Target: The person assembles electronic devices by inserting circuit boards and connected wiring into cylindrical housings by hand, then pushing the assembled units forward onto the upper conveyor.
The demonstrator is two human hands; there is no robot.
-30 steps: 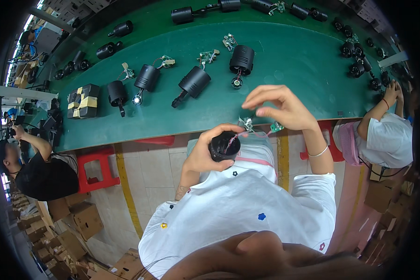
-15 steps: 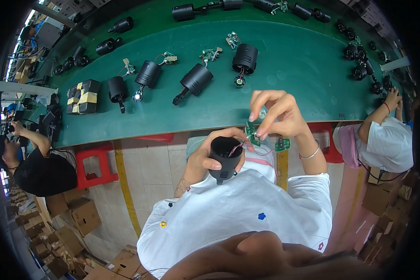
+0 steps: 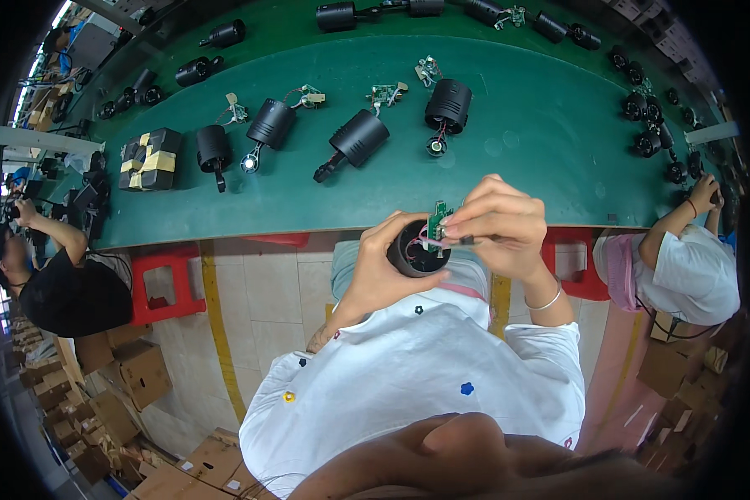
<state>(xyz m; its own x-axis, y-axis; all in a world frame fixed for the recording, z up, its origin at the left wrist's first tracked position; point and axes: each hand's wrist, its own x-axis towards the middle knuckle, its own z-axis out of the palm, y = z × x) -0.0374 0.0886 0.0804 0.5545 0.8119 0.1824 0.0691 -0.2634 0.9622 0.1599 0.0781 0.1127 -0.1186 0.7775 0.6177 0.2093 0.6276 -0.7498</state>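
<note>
My left hand (image 3: pixel 381 271) is wrapped round a black cylindrical housing (image 3: pixel 410 265), its open mouth facing up. Over that mouth, my right hand (image 3: pixel 500 223) pinches a small green circuit board (image 3: pixel 436 223), which stands upright at the rim. Pinkish wires (image 3: pixel 419 247) run from the board down into the housing. A second, smaller board on the wires is mostly hidden by my right fingers. Beyond my hands on the green table lie similar black housings (image 3: pixel 360 137) with boards wired to them, one of them a housing (image 3: pixel 448 104) closest to my right hand.
The green table (image 3: pixel 308 212) spans the view ahead. A black block bound with yellow tape (image 3: pixel 150 160) sits at its left. More housings (image 3: pixel 337 17) line the far side. Co-workers sit left (image 3: pixel 75 283) and right (image 3: pixel 687 275), near red stools (image 3: pixel 162 287). Cardboard boxes (image 3: pixel 142 375) stand behind on the left.
My right hand has brought the circuit board left and down to the housing's mouth. My left hand has tilted the housing and shifted its grip around it.
</note>
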